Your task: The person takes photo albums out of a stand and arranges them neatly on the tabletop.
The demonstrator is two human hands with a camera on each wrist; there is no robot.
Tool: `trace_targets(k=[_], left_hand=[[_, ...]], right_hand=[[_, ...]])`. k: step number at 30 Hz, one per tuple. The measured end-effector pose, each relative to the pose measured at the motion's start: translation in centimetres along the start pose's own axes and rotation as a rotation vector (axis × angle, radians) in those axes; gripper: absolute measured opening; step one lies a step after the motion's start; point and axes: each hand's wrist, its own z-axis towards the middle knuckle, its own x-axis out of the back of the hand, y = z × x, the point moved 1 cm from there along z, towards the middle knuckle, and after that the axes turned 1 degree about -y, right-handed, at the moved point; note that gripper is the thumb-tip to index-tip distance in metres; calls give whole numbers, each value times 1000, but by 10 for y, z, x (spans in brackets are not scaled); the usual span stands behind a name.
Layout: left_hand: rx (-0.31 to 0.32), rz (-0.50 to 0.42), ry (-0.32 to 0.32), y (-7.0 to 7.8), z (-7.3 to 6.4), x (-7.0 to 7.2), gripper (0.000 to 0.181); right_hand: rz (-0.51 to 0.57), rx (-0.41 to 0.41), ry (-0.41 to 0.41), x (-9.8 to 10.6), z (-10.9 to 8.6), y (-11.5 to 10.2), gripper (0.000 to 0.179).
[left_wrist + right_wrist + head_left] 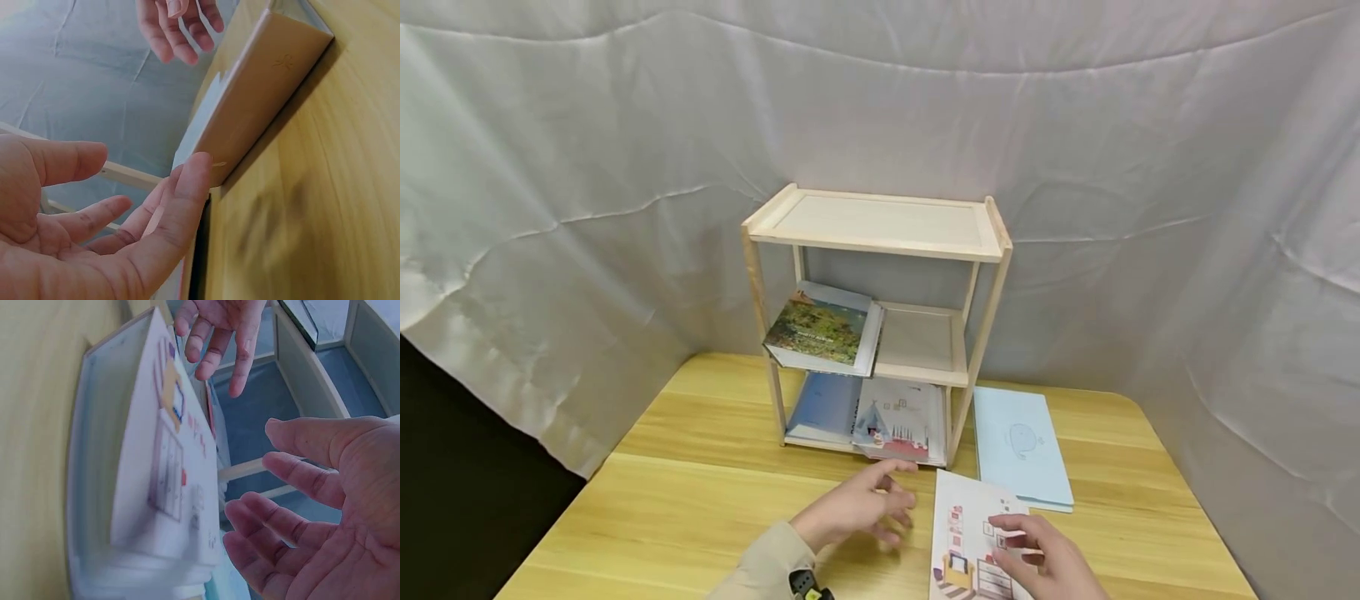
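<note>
A white illustrated book (958, 546) lies on the table in front of the shelf, its cover printed with furniture and small frames. My right hand (1045, 554) is over the book's right side, fingers loosely bent and holding nothing. To the left of the book, my left hand (857, 510) hovers above the table with its fingers spread and a gap between it and the book in the head view. The left wrist view shows the book's pale spine (269, 87) beyond the fingertips. In the right wrist view, the cover (169, 462) faces my right palm, and page edges show.
A wooden shelf (880, 248) stands at the back. Its middle tier carries a thick book with a landscape cover (820, 329); below lie a blue book (825, 406) and an illustrated one (898, 417). A light blue whale book (1022, 446) lies right of the shelf.
</note>
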Motion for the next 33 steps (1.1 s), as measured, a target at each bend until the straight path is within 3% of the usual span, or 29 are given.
trace_targets(k=[5, 11, 23, 33], left_hand=[[-23, -15, -15, 9, -6, 4, 46], [-38, -31, -11, 12, -11, 10, 44], [-51, -48, 26, 13, -32, 26, 49], [-76, -55, 44, 16, -50, 41, 44]], right_hand=[[-28, 69, -6, 4, 6, -10, 43], [-53, 42, 39, 12, 9, -20, 46], [-38, 235, 91, 26, 16, -38, 38], [-30, 285, 124, 30, 28, -54, 35]])
